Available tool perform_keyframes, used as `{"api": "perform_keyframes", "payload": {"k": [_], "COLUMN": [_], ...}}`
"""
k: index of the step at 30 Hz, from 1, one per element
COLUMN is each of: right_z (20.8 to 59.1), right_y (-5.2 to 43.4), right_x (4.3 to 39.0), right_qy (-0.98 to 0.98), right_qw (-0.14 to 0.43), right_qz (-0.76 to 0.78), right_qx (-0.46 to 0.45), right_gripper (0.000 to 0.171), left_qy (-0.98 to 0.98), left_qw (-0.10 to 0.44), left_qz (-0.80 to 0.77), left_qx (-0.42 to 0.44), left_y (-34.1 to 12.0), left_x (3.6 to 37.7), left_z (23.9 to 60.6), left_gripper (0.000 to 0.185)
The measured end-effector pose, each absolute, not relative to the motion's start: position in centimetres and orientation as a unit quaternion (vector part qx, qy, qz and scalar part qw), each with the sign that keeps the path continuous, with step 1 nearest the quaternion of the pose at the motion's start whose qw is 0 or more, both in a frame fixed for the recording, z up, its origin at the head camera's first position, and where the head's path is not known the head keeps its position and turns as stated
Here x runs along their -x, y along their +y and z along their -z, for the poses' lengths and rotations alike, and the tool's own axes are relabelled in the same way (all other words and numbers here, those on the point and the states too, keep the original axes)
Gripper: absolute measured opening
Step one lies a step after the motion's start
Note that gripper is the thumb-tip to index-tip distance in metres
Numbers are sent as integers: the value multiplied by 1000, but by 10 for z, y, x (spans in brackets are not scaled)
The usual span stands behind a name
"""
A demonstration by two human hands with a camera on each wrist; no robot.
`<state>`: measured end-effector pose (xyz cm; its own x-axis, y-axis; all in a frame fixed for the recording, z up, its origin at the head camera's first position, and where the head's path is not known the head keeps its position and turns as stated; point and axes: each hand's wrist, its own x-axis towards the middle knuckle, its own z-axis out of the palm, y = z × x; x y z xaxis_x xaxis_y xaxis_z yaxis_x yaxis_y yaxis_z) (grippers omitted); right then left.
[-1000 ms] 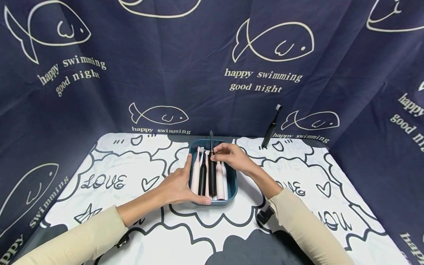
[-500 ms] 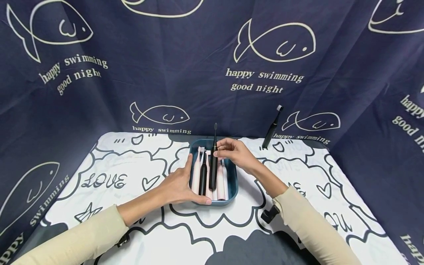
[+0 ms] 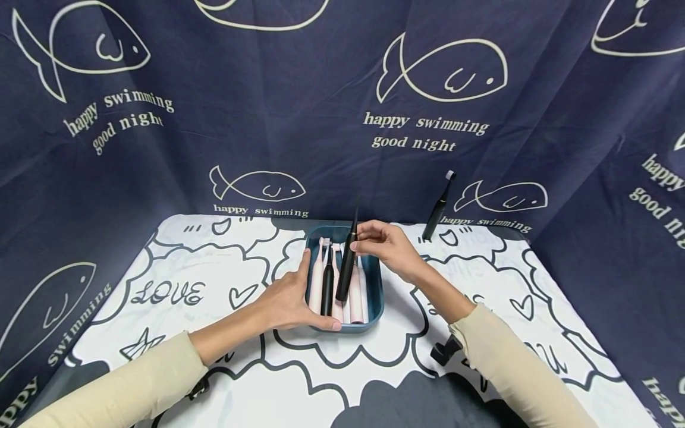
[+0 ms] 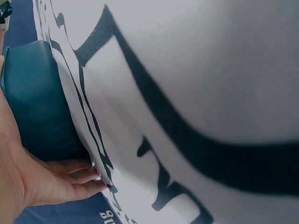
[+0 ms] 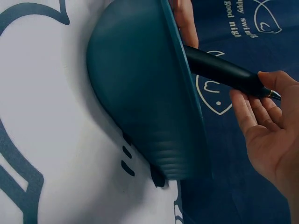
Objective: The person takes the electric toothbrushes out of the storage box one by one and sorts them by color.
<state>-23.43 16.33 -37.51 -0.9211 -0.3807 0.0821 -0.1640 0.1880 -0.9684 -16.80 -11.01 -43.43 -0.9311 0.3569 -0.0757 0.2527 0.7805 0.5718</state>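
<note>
My right hand (image 3: 393,246) pinches a black electric toothbrush (image 3: 346,273) near its neck, above the blue-green plastic bin (image 3: 379,297). The brush tilts, its head up and to the right; in the right wrist view its handle (image 5: 219,70) stands above the bin's rim. My left hand (image 3: 291,297) holds the bin's left side, thumb at the near rim; in the left wrist view its fingers (image 4: 70,179) lie round the bin's wall (image 4: 39,102). Inside lie a black toothbrush (image 3: 327,288) and several pale pink and white toothbrushes (image 3: 356,294).
Another black toothbrush (image 3: 437,211) stands upright at the back right of the table. The table has a white cloth (image 3: 214,255) with black drawings and lettering. Behind it hangs a dark blue curtain (image 3: 332,131) with fish prints.
My right hand has lifted the black toothbrush out from among the others and moved it up and slightly right, tilting it. The left hand and bin have stayed put.
</note>
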Motion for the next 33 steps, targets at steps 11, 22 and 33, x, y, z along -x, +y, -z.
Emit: {"api": "perform_keyframes", "payload": {"k": [11,22,33], "right_z": [360,347,339], "right_y": [176,193,212], "right_x": [232,232,234], "right_qy": [745,765,781], "right_qw": [42,-1,-34], "right_qz": [639,617,600], "right_qx": [186,183,171], "right_gripper": [30,29,30], "left_qy": [939,942,942], "left_qw": [92,83,78], "left_qz": [-289,-284,-283], "left_qx": [-161,-161,-165], "left_y": [-109,-108,-109], "left_x": [168,169,168], "left_z": [435,435,434], "left_gripper": [177,179,179]}}
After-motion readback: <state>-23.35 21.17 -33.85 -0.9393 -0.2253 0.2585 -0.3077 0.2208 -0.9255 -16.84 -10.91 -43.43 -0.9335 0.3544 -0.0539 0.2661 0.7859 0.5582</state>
